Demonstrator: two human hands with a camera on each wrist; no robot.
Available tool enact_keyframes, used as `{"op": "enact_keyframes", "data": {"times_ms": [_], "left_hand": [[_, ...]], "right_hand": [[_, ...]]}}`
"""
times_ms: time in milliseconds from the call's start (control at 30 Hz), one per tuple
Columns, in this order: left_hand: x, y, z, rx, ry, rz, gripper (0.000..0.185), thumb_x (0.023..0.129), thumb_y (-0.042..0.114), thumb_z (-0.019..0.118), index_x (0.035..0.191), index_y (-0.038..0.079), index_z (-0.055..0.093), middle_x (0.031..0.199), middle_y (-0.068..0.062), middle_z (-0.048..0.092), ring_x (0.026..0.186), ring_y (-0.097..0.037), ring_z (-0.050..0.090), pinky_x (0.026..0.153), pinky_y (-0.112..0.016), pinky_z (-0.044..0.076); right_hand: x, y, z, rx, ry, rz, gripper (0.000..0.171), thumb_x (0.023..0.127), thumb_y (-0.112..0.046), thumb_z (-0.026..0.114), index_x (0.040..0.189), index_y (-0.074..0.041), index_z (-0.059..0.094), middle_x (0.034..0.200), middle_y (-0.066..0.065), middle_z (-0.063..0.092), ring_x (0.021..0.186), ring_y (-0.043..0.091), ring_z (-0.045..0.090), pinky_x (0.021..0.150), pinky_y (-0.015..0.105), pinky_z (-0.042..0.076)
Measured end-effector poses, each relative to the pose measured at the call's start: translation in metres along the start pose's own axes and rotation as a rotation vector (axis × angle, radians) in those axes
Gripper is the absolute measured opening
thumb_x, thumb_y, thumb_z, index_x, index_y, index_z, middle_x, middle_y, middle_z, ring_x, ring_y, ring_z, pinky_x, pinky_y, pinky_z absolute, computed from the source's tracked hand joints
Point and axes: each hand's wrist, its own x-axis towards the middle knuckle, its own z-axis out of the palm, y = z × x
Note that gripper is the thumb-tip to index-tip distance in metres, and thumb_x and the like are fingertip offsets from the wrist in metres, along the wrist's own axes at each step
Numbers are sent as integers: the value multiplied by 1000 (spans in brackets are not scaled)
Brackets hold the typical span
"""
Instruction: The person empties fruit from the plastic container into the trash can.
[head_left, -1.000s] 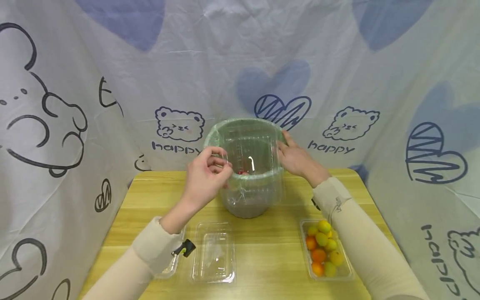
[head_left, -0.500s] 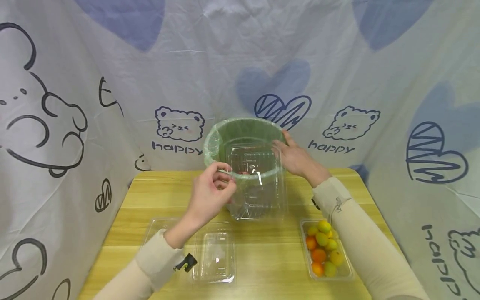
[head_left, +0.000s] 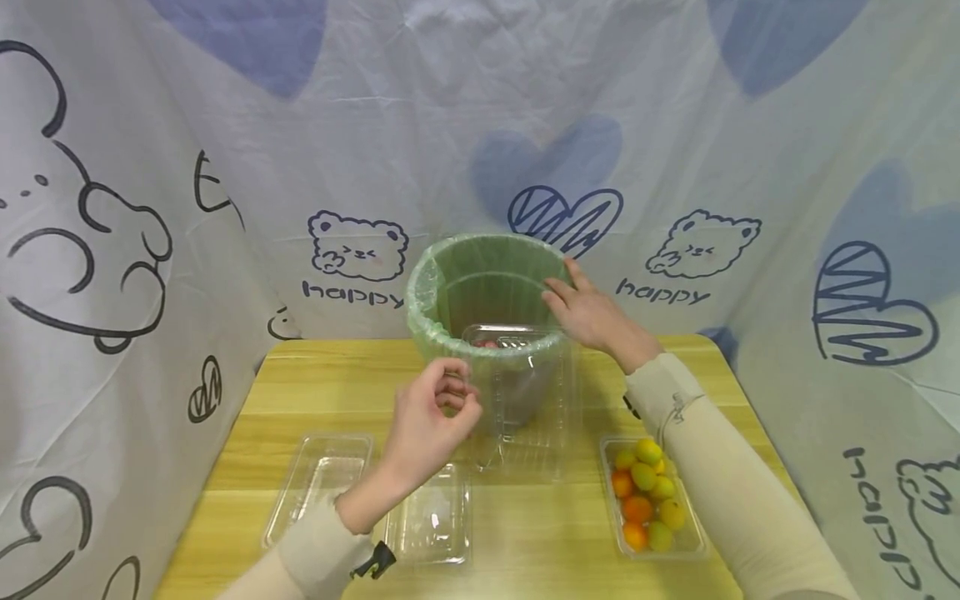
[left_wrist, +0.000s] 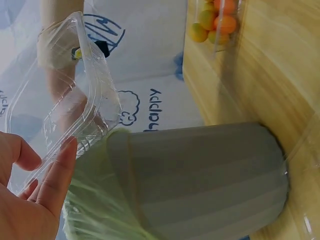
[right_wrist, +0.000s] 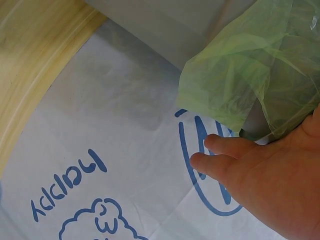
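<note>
Clear plastic box (head_left: pixel 525 392) hangs open in front of the bin (head_left: pixel 487 333), its lid part tilted against the near rim and its lower part reaching down toward the bench (head_left: pixel 540 517). Left hand (head_left: pixel 435 421) holds it at its left edge, fingers curled and pinching the thin plastic; the left wrist view shows the box (left_wrist: pixel 65 110) resting between thumb and fingertips above the bin's green liner (left_wrist: pixel 95 210). Judged from its look, the box is very light, thin, springy and slippery, and likely to crack or buckle if squeezed; the stiffer moulded rim is the better place to hold it.

Right hand (head_left: pixel 588 317) rests on the bin's far right rim, fingers nearly straight, steadying it and gripping nothing; the right wrist view shows them beside the liner (right_wrist: pixel 245 75).

Bin stands at the middle of the bench's back edge, close to the cloth backdrop (head_left: pixel 225 167). Two empty clear trays (head_left: pixel 318 483) (head_left: pixel 431 521) lie along the front edge left of centre. A tray of small orange and yellow fruit (head_left: pixel 645 500) lies near the front right corner. Bare bench shows between the middle tray and the fruit tray.
</note>
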Motion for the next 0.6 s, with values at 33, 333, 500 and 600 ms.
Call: {"op": "enact_keyframes", "data": {"times_ms": [33,333,500,600], "left_hand": [[-2,-1,1,7,6,10,31,85,-8,65,115,-4,63,94,-19,77,74,-19,74,60,-30,65],[-23,-12,9,69,8,58,31,84,-8,65,112,5,64,92,-9,76,75,-13,74,65,-26,64],[-35,-22,16,41,-22,19,32,84,-10,64,113,2,63,91,-10,75,72,-13,75,54,-26,62],[-42,-30,20,31,-43,-18,31,84,-10,63,113,1,64,91,-11,75,70,-12,74,50,-25,61]], "right_hand": [[0,0,0,0,-1,-3,66,114,-48,18,168,-11,24,176,13,-20,154,58,25,128,68,22],[0,-1,-1,2,-1,-8,65,114,-46,20,168,-10,26,176,15,-17,154,57,27,128,67,24],[0,-2,-1,2,-2,-2,65,114,-46,20,168,-11,26,176,14,-18,154,57,24,128,68,21],[0,-2,-2,-3,0,-4,65,114,-47,20,168,-11,27,176,13,-18,154,57,24,128,68,21]]}}
